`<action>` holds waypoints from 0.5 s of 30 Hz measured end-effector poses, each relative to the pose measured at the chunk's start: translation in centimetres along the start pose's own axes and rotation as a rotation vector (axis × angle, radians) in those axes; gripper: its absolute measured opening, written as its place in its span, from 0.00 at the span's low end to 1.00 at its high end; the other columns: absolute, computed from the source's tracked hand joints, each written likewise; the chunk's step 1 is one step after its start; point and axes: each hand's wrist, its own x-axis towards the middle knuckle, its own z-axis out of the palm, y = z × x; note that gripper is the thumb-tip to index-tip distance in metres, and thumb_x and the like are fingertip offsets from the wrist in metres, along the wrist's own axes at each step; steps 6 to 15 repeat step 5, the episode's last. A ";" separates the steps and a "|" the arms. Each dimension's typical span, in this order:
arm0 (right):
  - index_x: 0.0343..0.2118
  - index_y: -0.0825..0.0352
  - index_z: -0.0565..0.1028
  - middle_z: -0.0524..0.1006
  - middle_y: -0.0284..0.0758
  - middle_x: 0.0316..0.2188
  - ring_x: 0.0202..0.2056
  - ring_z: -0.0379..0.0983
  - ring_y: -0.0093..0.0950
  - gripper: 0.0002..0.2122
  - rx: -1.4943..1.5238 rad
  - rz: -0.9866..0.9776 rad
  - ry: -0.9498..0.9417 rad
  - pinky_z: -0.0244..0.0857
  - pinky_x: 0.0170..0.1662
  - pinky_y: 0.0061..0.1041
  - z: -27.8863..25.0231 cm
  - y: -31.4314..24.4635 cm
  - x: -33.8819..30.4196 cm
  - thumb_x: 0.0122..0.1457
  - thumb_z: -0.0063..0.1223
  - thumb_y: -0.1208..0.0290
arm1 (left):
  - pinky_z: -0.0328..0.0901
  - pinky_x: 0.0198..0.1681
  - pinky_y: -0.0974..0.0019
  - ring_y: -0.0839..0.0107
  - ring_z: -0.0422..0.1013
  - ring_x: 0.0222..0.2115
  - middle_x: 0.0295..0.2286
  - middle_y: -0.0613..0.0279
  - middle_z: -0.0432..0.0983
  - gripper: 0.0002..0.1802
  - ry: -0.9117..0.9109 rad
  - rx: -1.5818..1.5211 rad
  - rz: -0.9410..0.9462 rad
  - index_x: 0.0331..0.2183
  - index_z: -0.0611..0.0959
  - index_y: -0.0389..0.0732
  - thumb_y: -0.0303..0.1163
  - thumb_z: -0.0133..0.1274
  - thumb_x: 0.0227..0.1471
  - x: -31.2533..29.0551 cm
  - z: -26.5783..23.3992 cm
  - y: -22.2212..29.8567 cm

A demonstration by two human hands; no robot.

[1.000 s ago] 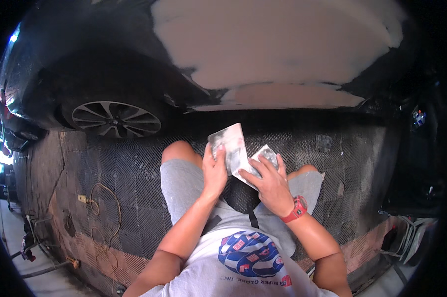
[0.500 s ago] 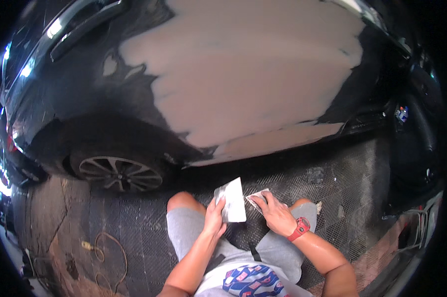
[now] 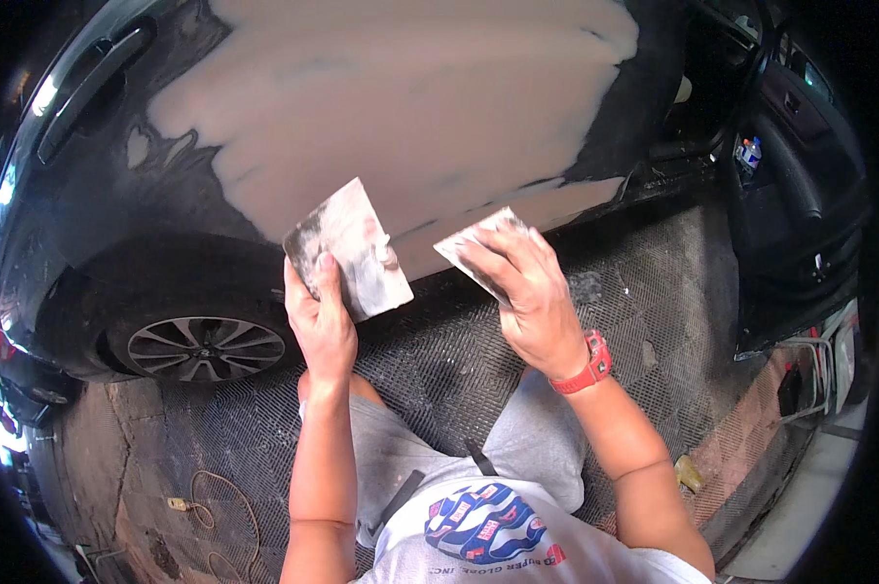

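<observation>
My left hand (image 3: 321, 321) grips a flat, pale rectangular board (image 3: 347, 238) by its lower left side, thumb on top. Dark smears mark the board, and a small lump of light putty (image 3: 388, 258) sits near its right edge. In my right hand (image 3: 539, 316) is a thin, flat putty spreader (image 3: 478, 228), fingers laid across its face. The two tools are apart, raised in front of the car's side. Behind them a broad tan filler patch (image 3: 410, 117) covers much of the dark body panel. Neither tool visibly touches it.
A wheel (image 3: 206, 348) stands at the left under the dark arch. An open car door (image 3: 800, 195) with a bottle (image 3: 749, 154) in its pocket is at the right. Below lies a textured black mat (image 3: 439, 389). A cord (image 3: 206, 511) lies at lower left, a metal-framed chair (image 3: 814, 375) at right.
Both hands have risen toward the car panel, carrying the board and the spreader, and have moved farther apart. The view has shifted, so the panel now sits farther left.
</observation>
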 end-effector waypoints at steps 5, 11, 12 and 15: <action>0.54 0.49 0.81 0.76 0.36 0.58 0.62 0.70 0.45 0.28 -0.225 -0.154 0.098 0.50 0.69 0.53 -1.0 -1.4 4.2 0.53 0.50 0.84 | 0.67 0.50 0.70 0.76 0.72 0.43 0.43 0.61 0.80 0.20 -0.106 0.083 -0.001 0.52 0.77 0.30 0.37 0.53 0.70 1.6 1.6 4.3; 0.54 0.49 0.81 0.76 0.36 0.58 0.62 0.70 0.45 0.28 -0.225 -0.154 0.098 0.50 0.69 0.53 -1.0 -1.4 4.2 0.53 0.50 0.84 | 0.67 0.50 0.70 0.76 0.72 0.43 0.43 0.61 0.80 0.20 -0.106 0.083 -0.001 0.52 0.77 0.30 0.37 0.53 0.70 1.6 1.6 4.3; 0.54 0.49 0.81 0.76 0.36 0.58 0.62 0.70 0.45 0.28 -0.225 -0.154 0.098 0.50 0.69 0.53 -1.0 -1.4 4.2 0.53 0.50 0.84 | 0.67 0.50 0.70 0.76 0.72 0.43 0.43 0.61 0.80 0.20 -0.106 0.083 -0.001 0.52 0.77 0.30 0.37 0.53 0.70 1.6 1.6 4.3; 0.54 0.49 0.81 0.76 0.36 0.58 0.62 0.70 0.45 0.28 -0.225 -0.154 0.098 0.50 0.69 0.53 -1.0 -1.4 4.2 0.53 0.50 0.84 | 0.67 0.50 0.70 0.76 0.72 0.43 0.43 0.61 0.80 0.20 -0.106 0.083 -0.001 0.52 0.77 0.30 0.37 0.53 0.70 1.6 1.6 4.3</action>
